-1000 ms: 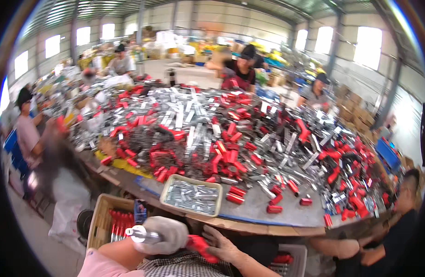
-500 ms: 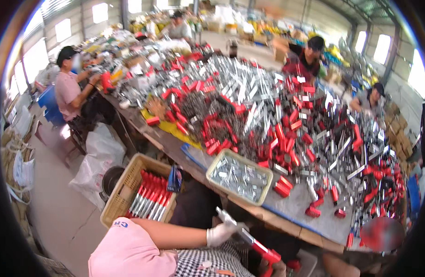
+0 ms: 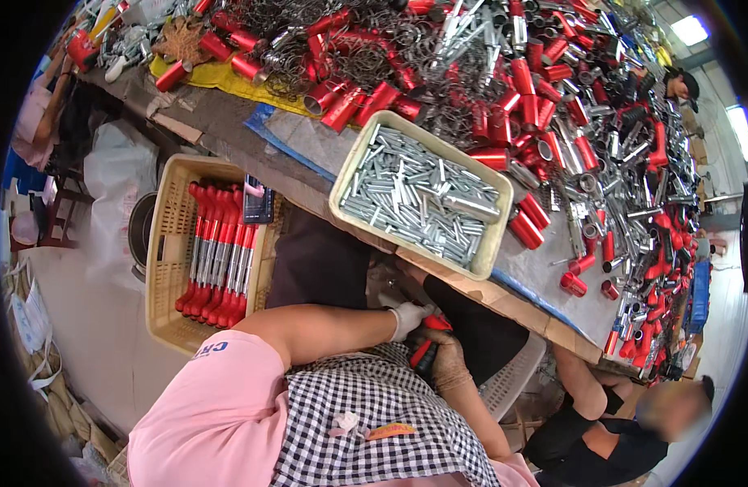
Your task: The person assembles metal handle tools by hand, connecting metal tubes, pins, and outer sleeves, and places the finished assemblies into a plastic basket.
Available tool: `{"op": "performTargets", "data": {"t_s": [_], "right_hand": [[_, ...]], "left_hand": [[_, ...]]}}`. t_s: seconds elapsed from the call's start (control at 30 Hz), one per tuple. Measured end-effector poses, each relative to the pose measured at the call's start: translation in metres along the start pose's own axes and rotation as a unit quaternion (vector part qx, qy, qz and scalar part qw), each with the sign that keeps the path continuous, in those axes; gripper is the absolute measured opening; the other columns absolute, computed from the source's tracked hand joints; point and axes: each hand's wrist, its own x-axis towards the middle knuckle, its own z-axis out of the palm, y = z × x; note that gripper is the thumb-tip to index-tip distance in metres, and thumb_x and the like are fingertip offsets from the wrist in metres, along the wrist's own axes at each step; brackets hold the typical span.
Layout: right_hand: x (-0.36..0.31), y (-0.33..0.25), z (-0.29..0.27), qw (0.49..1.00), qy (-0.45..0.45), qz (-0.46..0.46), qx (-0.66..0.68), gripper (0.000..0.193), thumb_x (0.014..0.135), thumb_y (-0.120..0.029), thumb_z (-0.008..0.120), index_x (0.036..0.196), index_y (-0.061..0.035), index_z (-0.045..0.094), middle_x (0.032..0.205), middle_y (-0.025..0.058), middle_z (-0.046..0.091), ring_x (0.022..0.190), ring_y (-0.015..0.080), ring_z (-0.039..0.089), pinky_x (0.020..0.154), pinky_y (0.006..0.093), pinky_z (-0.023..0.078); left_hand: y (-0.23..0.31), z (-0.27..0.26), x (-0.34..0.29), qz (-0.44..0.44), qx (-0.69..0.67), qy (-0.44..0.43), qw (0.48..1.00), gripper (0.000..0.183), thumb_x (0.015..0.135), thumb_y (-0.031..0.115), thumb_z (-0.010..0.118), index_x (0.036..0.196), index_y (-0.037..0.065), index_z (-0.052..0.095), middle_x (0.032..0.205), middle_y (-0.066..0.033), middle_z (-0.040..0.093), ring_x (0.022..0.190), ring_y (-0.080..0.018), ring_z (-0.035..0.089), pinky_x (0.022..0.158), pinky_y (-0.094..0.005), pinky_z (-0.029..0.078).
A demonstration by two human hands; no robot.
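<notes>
My left hand [image 3: 408, 321], in a white glove, is closed at the upper end of a red tool [image 3: 439, 323] in my lap; its fingertips are partly hidden. Bare-fingered, my right hand [image 3: 449, 355] wraps round the same tool lower down, where a red and black part [image 3: 423, 357] shows beside the palm. Most of the tool is covered by my hands. Left of my left arm, a yellow plastic crate [image 3: 156, 252] holds several red tools with chrome tubes [image 3: 220, 256], laid side by side, and a dark blue box [image 3: 258, 201].
Ahead, a cream tray [image 3: 339, 195] of small metal pins stands at the table edge. Red sleeves [image 3: 527, 230], springs and chrome tubes heap the table behind it. A white basket [image 3: 516, 377] is beside my right forearm. A person [image 3: 626, 430] sits at the right.
The view has tilted down and closer. The red and chrome tool, held out slantwise between my hands before, is now mostly hidden in them, and my hands are closer together.
</notes>
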Motion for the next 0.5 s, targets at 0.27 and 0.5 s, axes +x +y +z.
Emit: {"op": "performTargets", "data": {"t_s": [0.27,0.5], "right_hand": [[0.024,-0.016,0.021,0.999,-0.039,-0.015,0.017,0.026,0.073,-0.007,0.065,0.097,0.0020,0.061,0.074,0.0116,0.062,0.065,0.0252,0.062,0.062,0.0351,0.051],[0.024,-0.026,0.032,0.990,0.003,-0.073,-0.120,0.017,0.077,-0.013,0.059,0.086,0.0005,0.065,0.074,0.0102,0.064,0.067,0.0243,0.062,0.065,0.0329,0.050]], "left_hand": [[0.009,-0.011,0.026,0.092,-0.007,0.055,0.994,0.035,0.094,0.035,0.056,0.106,0.002,0.065,0.096,-0.0106,0.066,0.076,-0.0236,0.063,0.069,-0.0398,0.052],[-0.002,-0.023,0.043,0.196,0.099,0.101,0.970,0.056,0.095,0.045,0.052,0.121,-0.004,0.059,0.115,-0.0148,0.065,0.103,-0.0238,0.060,0.091,-0.0343,0.046]]}}
